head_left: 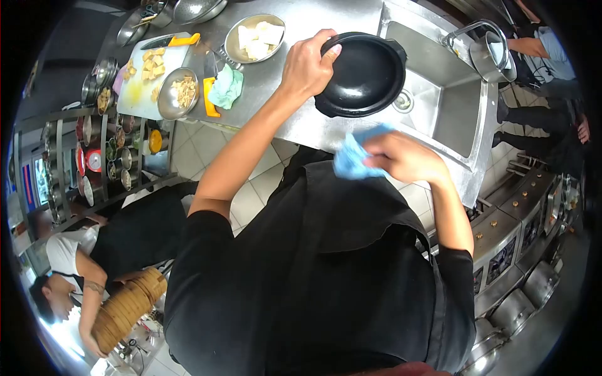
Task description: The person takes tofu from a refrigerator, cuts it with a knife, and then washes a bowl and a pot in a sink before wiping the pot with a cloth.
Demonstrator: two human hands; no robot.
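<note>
My left hand [311, 66] grips the rim of a black, glossy clay pot [360, 75], thumb over the inside edge. The pot is tilted, its hollow facing me, over the counter edge beside the sink [461, 116]. Closer to my body, my right hand [401, 156] is closed on a blue cloth [356, 156], which hangs bunched from the fingers and is slightly blurred. Cloth and pot are apart.
On the steel counter [313, 15] lie a cutting board [135, 94] with cut yellow pieces, a bowl of slices [177, 94], a bowl of white chunks [254, 39], an orange-handled knife [211, 103] and a green cloth [226, 86]. One person holds bamboo steamers [128, 307]; another [533, 47] stands beyond the sink.
</note>
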